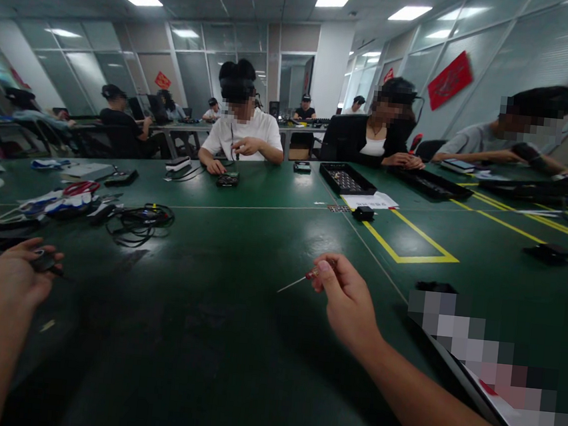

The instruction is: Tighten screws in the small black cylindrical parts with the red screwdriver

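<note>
Two bare hands are working over a dark green table [231, 342]. The right hand [348, 303] is pinching a small screwdriver [300, 280] between thumb and fingers, gripping its reddish handle while the thin metal shaft is pointing left and slightly down, its tip hovering just above the tabletop. The left hand [14, 274], well apart from the right at the near left, is curling around a small dark object [47, 262]; what that object is cannot be told. Beyond the left hand, a tangle of black cables [137, 220] is lying beside a heap of red, white and blue items [67, 197]. Just right of the right hand, a pixelated flat item [490, 367] is resting on the table, and beyond that hand yellow tape [413, 255] is marking out a rectangle. Farther off, a person in a white shirt [244, 135] is handling a small black device [227, 179], while a person in a dark jacket [366, 140] is sitting behind a black tray [347, 177] and a sheet of paper [369, 200]. A third person [502, 140] is leaning over the far right end.
</note>
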The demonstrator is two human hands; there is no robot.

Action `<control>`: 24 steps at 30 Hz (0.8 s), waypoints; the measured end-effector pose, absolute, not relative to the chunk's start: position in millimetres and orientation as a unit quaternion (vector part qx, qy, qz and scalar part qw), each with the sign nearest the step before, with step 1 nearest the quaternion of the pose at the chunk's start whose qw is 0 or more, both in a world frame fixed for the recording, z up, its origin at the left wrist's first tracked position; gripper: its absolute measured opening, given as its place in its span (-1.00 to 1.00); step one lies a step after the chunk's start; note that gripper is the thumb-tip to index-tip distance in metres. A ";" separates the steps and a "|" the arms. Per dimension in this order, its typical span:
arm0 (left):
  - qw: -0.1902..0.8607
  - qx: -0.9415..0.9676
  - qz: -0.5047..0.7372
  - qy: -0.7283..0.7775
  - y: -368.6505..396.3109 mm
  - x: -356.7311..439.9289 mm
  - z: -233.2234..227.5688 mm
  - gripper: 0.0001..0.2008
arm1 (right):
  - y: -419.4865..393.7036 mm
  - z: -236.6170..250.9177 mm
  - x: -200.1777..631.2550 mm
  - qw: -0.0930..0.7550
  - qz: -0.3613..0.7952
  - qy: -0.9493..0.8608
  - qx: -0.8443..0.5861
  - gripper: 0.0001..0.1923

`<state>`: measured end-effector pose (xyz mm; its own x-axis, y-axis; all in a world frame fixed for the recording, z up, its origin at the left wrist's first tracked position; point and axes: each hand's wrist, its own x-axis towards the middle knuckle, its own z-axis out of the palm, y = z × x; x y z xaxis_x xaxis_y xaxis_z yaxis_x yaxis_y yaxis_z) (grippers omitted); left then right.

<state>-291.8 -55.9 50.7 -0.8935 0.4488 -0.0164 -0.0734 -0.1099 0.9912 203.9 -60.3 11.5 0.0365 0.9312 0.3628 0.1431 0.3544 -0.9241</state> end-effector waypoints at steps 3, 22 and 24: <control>0.203 0.108 0.729 0.645 -48.2 -268.2 55.5 -0.62 | -60.2 11.8 203.6 0.559 0.345 -0.606 -0.449 -0.73; 0.572 0.488 0.545 0.370 -23.5 -27.6 11.9 -0.50 | -62.9 17.2 204.9 0.618 0.290 -0.562 -0.466 -0.79; 0.547 0.537 0.525 0.370 -22.1 -11.8 -1.1 -0.39 | -64.1 18.6 205.4 0.619 0.276 -0.568 -0.467 -0.79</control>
